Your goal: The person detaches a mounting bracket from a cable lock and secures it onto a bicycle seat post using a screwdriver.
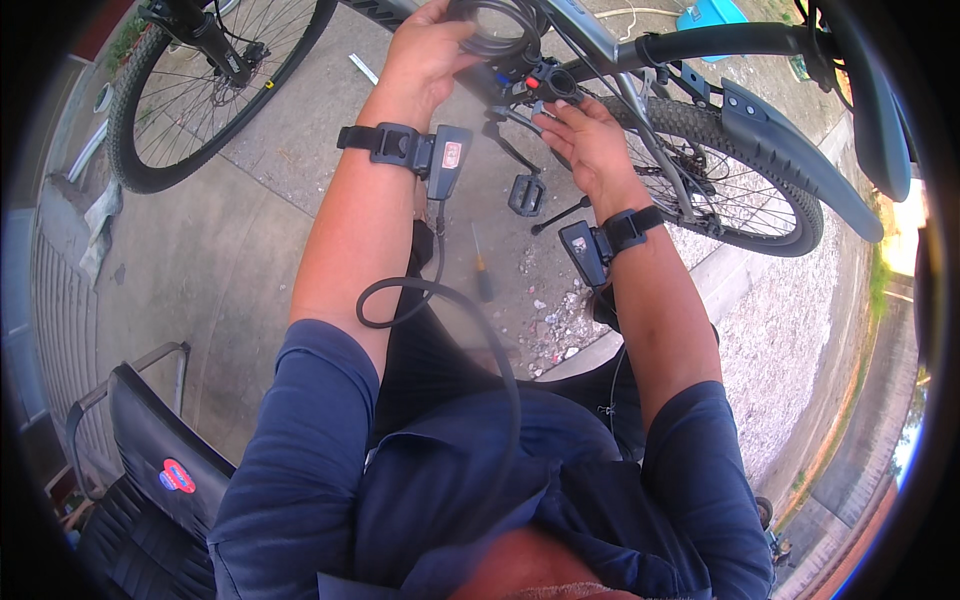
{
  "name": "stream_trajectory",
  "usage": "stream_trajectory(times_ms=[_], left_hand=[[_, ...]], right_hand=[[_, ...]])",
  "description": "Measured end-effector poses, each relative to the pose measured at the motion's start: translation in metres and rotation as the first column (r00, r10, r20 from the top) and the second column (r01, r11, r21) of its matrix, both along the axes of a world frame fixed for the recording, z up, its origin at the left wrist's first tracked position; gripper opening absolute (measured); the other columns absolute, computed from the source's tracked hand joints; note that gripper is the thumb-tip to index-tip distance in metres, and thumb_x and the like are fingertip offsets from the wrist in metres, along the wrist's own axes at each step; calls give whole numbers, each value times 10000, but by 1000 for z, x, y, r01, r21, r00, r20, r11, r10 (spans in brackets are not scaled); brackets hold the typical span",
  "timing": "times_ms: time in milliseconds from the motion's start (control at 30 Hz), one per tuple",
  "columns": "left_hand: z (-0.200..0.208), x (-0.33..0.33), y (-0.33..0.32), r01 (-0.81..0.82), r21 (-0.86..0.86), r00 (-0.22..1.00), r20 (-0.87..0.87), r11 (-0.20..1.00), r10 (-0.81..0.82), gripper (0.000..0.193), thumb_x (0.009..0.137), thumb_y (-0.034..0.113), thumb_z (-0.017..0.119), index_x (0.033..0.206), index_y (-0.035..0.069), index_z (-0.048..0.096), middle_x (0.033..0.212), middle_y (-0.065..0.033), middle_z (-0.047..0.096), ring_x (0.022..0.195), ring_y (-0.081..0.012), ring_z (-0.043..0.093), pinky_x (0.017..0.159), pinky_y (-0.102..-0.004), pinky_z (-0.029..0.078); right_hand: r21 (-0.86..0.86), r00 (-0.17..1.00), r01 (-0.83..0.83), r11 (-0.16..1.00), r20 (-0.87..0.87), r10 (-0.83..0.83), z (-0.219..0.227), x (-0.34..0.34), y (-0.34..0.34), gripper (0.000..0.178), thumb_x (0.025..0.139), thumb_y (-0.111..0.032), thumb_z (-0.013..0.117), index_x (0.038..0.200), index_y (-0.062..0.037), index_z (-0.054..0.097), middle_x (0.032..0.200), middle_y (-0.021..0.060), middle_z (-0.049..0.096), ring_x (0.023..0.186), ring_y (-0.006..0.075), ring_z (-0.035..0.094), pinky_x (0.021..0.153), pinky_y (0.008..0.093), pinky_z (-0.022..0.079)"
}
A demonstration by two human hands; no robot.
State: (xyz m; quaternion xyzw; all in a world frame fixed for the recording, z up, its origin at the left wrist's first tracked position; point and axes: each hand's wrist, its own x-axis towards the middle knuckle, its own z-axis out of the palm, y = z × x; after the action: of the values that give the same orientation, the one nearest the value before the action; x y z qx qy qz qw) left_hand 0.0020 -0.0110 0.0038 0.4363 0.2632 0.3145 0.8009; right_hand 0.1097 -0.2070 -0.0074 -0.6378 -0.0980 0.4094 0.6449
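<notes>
In front of me is a bicycle, and against its frame (590, 35) my left hand (425, 55) is closed on a coiled black cable (500, 45), which looks like a cable lock. Beside the coil sits a black clamp (557, 85) with a round opening and a small red part. My right hand (590, 140) has its thumb and fingertips at the lower edge of this clamp, seemingly pinching it. A small pale piece shows by the fingertips, too small to name. The tips of my left fingers are partly hidden behind the coil.
A screwdriver (483, 278) lies on the concrete below my hands. The pedal (527, 195) hangs between my arms. The front wheel (150, 110) is left, the rear wheel (770, 205) right. A black chair (150, 460) stands at lower left; a blue tub (712, 15) is far off.
</notes>
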Motion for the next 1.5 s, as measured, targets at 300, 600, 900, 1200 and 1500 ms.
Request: stream_trajectory(times_ms=[300, 600, 900, 1200, 1500], left_hand=[[5, -1, -2, 2, -5, 1000, 26, 1000, -2, 368, 857, -79, 486, 1189, 37, 595, 980, -73, 650, 832, -196, 674, 672, -327, 590], [-9, 1, 4, 7, 95, 999, 52, 995, -12, 245, 921, -32, 528, 1163, -7, 561, 1059, -116, 630, 976, -245, 674, 828, -380, 609], [-9, 1, 3, 3, 107, 1000, 30, 994, -6, 255, 922, -38, 518, 1172, -10, 558, 1068, -120, 630, 965, -239, 675, 822, -375, 609], [-10, 2, 3, 16, 89, 1000, 19, 996, -18, 280, 914, -47, 517, 1191, -21, 548, 1069, -131, 630, 959, -241, 677, 832, -389, 607], [-11, 3, 1, 13, 94, 1000, 23, 995, -15, 298, 915, -36, 528, 1212, -22, 539, 1059, -123, 639, 961, -235, 676, 819, -378, 603]], right_hand=[[-1, 999, 42, 999, -6, -42, 0, -1, 1, 243, 927, -65, 585, 1168, -38, 563, 1104, 85, 651, 987, 246, 688, 811, 328, 541], [-1, 999, 33, 999, -6, -33, 1, 0, 1, 248, 927, -42, 551, 1174, -31, 550, 1110, 89, 653, 999, 251, 683, 824, 333, 535], [-19, 1000, -7, 1000, 15, 8, 1, 0, -2, 219, 974, -79, 540, 1186, -34, 509, 1166, 128, 644, 1043, 251, 680, 797, 304, 561], [-18, 1000, -3, 1000, 11, 3, 0, 0, -5, 236, 965, -94, 561, 1179, -37, 480, 1170, 151, 638, 1036, 263, 680, 804, 319, 561], [-4, 997, 42, 999, -62, -42, -1, -5, -6, 294, 914, -95, 611, 1182, -12, 523, 1128, 113, 618, 1000, 282, 669, 839, 363, 538]])
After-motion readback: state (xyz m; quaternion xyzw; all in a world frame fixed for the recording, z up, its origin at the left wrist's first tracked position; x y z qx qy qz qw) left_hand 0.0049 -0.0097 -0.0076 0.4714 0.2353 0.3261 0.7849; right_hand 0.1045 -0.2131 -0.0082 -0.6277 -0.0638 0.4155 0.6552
